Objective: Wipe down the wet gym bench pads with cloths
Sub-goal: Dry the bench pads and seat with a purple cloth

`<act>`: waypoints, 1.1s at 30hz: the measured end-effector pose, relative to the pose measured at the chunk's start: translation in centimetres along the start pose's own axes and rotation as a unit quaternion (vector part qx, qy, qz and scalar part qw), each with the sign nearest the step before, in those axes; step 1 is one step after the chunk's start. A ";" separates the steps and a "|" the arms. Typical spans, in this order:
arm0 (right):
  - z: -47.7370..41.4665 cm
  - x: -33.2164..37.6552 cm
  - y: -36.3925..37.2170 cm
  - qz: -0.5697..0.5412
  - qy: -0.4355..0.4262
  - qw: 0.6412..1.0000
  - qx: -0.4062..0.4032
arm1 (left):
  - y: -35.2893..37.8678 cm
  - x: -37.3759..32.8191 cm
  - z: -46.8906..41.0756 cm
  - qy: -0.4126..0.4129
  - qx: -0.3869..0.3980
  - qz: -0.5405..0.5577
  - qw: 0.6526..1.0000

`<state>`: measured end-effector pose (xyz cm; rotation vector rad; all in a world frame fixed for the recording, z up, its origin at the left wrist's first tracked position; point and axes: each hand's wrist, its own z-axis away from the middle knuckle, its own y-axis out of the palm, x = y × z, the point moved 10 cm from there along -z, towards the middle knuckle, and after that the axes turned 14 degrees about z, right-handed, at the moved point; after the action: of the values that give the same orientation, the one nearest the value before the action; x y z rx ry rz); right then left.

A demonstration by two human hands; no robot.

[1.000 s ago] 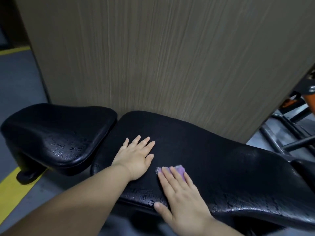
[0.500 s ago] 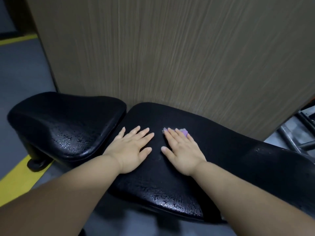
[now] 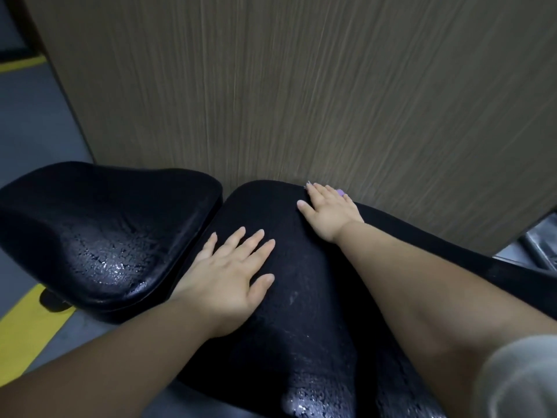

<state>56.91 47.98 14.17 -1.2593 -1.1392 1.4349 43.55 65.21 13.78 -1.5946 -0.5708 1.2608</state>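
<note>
A long black bench pad [image 3: 301, 297] runs from the middle toward the lower right. A separate black seat pad [image 3: 99, 230] lies at its left, beaded with water. My left hand [image 3: 229, 276] rests flat on the long pad near the gap between the pads, fingers straight and spread. My right hand [image 3: 328, 211] presses flat on a purple cloth [image 3: 340, 192] at the pad's far edge, close to the wall. Only a small purple corner shows past the fingers. Water droplets glisten on the pad's near edge.
A wood-grain wall panel [image 3: 301, 86] stands right behind the bench. Grey floor with a yellow line [image 3: 24, 321] lies at the left. Metal frame parts [image 3: 539, 248] show at the right edge. A grey sleeve [image 3: 518, 378] fills the lower right corner.
My right hand has slid the purple cloth away from me across the long pad, from its near edge to the far edge by the wall. My left hand stayed flat in place.
</note>
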 end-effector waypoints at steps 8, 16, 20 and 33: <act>4.1 2.0 -0.4 0.000 -0.013 1.000 0.000 | -0.1 -0.1 -0.3 -0.006 0.008 -0.003 1.000; 20.2 11.1 -1.8 0.028 -0.184 0.982 -0.023 | -0.7 0.8 1.6 -0.037 0.001 0.015 0.999; 23.9 13.0 0.0 0.059 -0.191 0.980 0.005 | -0.9 1.6 3.5 -0.011 0.007 0.013 1.000; 12.7 13.2 -2.2 -0.004 -0.194 0.981 0.002 | -1.6 3.2 4.9 0.031 -0.060 0.089 0.994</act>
<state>43.17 60.30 14.72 -0.9933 -1.3922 1.7244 40.46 70.45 13.89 -1.8106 -0.4804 1.3248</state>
